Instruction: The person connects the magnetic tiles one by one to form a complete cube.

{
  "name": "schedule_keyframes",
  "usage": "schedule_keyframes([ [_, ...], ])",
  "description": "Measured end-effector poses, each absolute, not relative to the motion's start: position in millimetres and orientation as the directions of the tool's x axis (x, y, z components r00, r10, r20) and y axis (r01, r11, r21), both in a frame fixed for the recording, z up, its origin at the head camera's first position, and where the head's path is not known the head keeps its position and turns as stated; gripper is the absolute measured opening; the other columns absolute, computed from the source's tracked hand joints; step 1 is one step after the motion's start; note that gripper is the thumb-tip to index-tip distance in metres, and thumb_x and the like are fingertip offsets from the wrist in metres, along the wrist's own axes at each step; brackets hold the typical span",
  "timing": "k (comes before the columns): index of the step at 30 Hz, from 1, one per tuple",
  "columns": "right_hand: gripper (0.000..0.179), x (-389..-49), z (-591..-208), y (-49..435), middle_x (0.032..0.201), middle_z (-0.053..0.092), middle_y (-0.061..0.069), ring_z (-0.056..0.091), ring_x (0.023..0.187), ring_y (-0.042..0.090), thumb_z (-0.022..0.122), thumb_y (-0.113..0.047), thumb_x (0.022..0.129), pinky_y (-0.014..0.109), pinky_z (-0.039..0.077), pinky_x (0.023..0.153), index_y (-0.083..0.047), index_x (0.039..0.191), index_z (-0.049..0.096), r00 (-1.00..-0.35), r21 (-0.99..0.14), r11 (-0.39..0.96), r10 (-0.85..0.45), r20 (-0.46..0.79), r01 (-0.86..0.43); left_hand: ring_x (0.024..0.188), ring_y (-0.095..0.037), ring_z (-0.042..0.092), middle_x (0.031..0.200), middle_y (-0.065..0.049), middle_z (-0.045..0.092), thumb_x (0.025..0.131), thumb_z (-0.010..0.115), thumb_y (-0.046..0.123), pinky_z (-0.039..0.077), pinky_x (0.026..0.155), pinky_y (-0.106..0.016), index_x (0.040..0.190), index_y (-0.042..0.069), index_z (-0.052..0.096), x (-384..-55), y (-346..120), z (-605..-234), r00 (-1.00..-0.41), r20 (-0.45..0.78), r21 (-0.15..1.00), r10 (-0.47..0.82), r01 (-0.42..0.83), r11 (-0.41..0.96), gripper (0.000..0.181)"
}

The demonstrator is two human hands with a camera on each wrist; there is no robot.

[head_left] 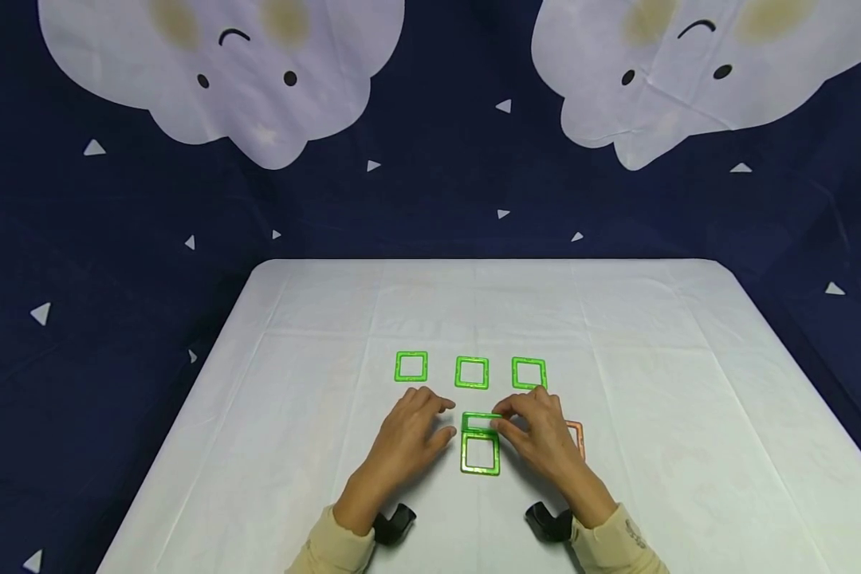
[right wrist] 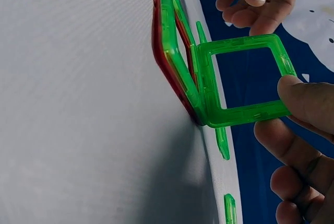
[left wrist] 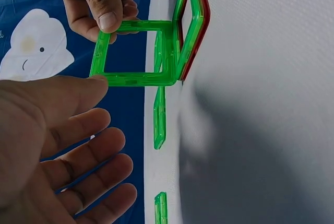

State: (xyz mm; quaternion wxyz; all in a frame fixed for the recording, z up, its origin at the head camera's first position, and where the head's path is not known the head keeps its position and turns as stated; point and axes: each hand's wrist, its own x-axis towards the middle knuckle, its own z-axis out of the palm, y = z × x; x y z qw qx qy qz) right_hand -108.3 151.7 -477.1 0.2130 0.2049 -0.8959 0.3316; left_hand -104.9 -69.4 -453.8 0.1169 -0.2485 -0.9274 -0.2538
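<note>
Standing on edge at the lower centre of the head view, a green square magnetic tile [right wrist: 250,113] is pinched by the right hand [head_left: 538,434]; its base is met by a flat green tile [head_left: 465,454] layered over a red tile [right wrist: 157,46]. The left hand [head_left: 409,434], fingers spread, is held nearby. The mark on the right sleeve [head_left: 620,542] cannot be read.

- On the surface [head_left: 660,462], three frames [head_left: 472,387] lie in a row.
- Before them lies a flat stack [head_left: 480,472], an upright frame [right wrist: 210,85] at its far edge.
- Left of that frame: the left grip [head_left: 409,429]; touching its right: the right grip [head_left: 540,429].
- Right of the stack: another frame [head_left: 580,441].
</note>
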Motion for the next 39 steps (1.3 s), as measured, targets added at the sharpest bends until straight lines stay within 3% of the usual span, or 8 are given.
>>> schedule_keyframes([
  [11, 0.019, -108.1, -477.6, 151.5, 0.074, 0.068, -0.009, 0.043, 0.071, 0.006, 0.082, -0.018, 0.067, 0.025, 0.025, 0.067, -0.02, 0.081, 0.068, -0.826, -0.509, 0.695, -0.227, 0.516, -0.508, 0.087, -0.01, 0.058, 0.094, 0.005, 0.067, 0.079, 0.076, 0.023, 0.048, 0.075, -0.026, 0.1, 0.016, 0.07, -107.6, -62.5, -454.9, -0.839, 0.379, 0.467, 0.391, 0.538, 0.701, 0.023],
  [25, 0.02, -108.3, -477.8, 152.1, 0.075, 0.069, -0.008, 0.044, 0.071, 0.007, 0.082, -0.018, 0.068, 0.024, 0.026, 0.068, -0.02, 0.082, 0.068, -0.818, -0.502, 0.691, -0.235, 0.524, -0.52, 0.095, -0.014, 0.062, 0.097, 0.002, 0.07, 0.082, 0.072, 0.021, 0.049, 0.083, -0.03, 0.101, 0.012, 0.071, -110.9, -54.1, -453.7, -0.885, 0.275, 0.64, 0.376, 0.461, 0.615, 0.021],
  [32, 0.021, -108.1, -478.5, 152.6, 0.075, 0.068, -0.009, 0.043, 0.073, 0.005, 0.083, -0.018, 0.067, 0.024, 0.026, 0.068, -0.019, 0.082, 0.068, -0.814, -0.5, 0.689, -0.236, 0.531, -0.525, 0.095, -0.018, 0.065, 0.097, -0.003, 0.07, 0.085, 0.068, 0.019, 0.049, 0.084, -0.032, 0.102, 0.009, 0.071, -112.2, -49.9, -450.9, -0.918, 0.164, 0.786, 0.361, 0.343, 0.515, 0.02],
  [39, 0.022, -108.3, -479.1, 153.1, 0.076, 0.067, -0.009, 0.044, 0.073, 0.005, 0.083, -0.017, 0.066, 0.025, 0.026, 0.068, -0.019, 0.082, 0.068, -0.803, -0.486, 0.689, -0.241, 0.545, -0.537, 0.092, -0.017, 0.066, 0.095, -0.002, 0.071, 0.086, 0.068, 0.019, 0.05, 0.082, -0.03, 0.101, 0.009, 0.071, -113.6, -48.6, -453.7, -0.925, 0.147, 0.814, 0.351, 0.314, 0.488, 0.018],
])
